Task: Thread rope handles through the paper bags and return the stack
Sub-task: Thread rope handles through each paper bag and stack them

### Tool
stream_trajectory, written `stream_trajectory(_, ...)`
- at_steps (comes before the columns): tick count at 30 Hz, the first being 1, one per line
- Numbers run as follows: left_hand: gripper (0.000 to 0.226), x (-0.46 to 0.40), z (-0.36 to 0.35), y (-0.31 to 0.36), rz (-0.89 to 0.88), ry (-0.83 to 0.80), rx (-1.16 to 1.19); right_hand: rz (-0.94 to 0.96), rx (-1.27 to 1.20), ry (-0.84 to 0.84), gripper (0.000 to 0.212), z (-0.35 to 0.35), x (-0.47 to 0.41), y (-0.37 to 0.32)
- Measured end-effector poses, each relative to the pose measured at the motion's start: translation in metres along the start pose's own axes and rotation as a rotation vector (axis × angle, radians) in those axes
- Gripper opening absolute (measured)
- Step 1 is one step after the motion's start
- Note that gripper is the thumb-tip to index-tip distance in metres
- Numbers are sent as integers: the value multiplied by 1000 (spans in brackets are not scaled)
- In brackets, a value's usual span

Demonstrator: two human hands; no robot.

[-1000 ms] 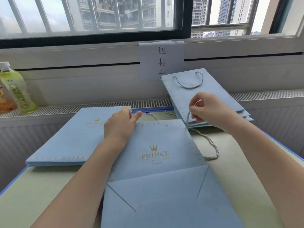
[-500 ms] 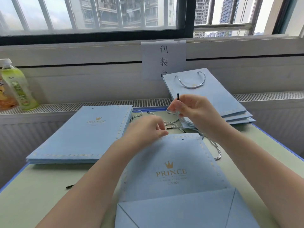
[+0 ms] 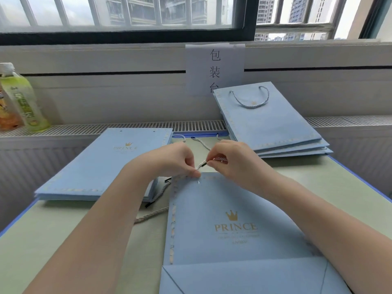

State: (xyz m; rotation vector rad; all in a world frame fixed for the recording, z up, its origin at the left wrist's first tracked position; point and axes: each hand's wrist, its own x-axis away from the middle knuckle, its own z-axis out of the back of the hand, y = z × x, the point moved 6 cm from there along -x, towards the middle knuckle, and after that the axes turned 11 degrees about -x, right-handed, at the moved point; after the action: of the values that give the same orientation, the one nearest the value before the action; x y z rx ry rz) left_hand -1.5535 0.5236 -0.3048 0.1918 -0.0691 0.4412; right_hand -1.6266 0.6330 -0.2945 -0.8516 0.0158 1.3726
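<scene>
Head view. Reference landmark: the flat paper bag (image 3: 231, 219) lying printed side up on the green table (image 3: 63, 240), its punched top edge pointing toward the window.

Left hand (image 3: 176, 161): positioned at the far left corner of the bag's top edge. Fingers are curled, with thumb and forefinger pressed together on the bag's edge just beside a small punched hole (image 3: 198, 182).

Right hand (image 3: 231, 160): positioned just beyond the bag's top edge, to the right of the left hand. Thumb and forefinger are pinched on the rope handle (image 3: 201, 166) close to its black tip; the tip points down and left toward the left hand's fingertips. The rest of this rope passes behind the hand and cannot be traced.

Loose ropes (image 3: 157, 193) lie on the table along the bag's left side.

Stack of unthreaded bags (image 3: 101, 164): left of the bag and farther back, lying flat, holes visible in the top edge.

Stack of finished bags (image 3: 273, 124): beyond the bag to the right, propped against the sill, a rope loop showing on the top one.

Paper sign (image 3: 215, 68): on the wall beyond the bag. Green bottle (image 3: 23, 100): far left on the ledge.
</scene>
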Motion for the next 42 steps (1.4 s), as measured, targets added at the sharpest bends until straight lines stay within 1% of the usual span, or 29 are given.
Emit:
stream_trajectory(2,26,0,-1,4,-28,3,32,37,45,-18,4,-2,0,0)
stream_trajectory(4,30,0,1,7,-37,39,77,58,76,-22,5,0,-1,-2)
stream_trajectory(8,20,-2,4,8,-34,129,150,95,104,13,3,10,-2,-7)
stream_trajectory(11,16,-4,5,6,-37,171,198,101,122,-37,2,6,-1,-9)
stream_trajectory(15,18,-7,2,8,-49,186,218,116,155,-76,6,-1,0,-16)
stream_trajectory(18,24,-8,1,8,-50,194,224,137,250,-116,9,-5,1,-19)
stream_trajectory(21,26,-9,2,7,-42,218,243,164,311,-113,9,-2,2,-22)
stream_trajectory(25,25,-6,7,10,-70,258,281,175,333,-128,10,-1,3,-24)
stream_trajectory(27,24,-4,9,12,-90,273,309,175,286,-124,8,-2,2,-25)
stream_trajectory(30,26,0,12,15,-118,304,358,111,111,-101,4,-3,2,-23)
stream_trajectory(33,18,1,14,15,-128,326,375,70,79,-12,3,-2,1,-15)
stream_trajectory(36,16,0,16,14,-121,346,407,2,20,73,1,8,-1,-6)
stream_trajectory(39,16,-1,17,13,-114,363,399,-48,-178,74,8,16,-2,-5)
stream_trajectory(42,16,-2,15,13,-112,353,337,-104,-396,45,15,20,-2,-7)
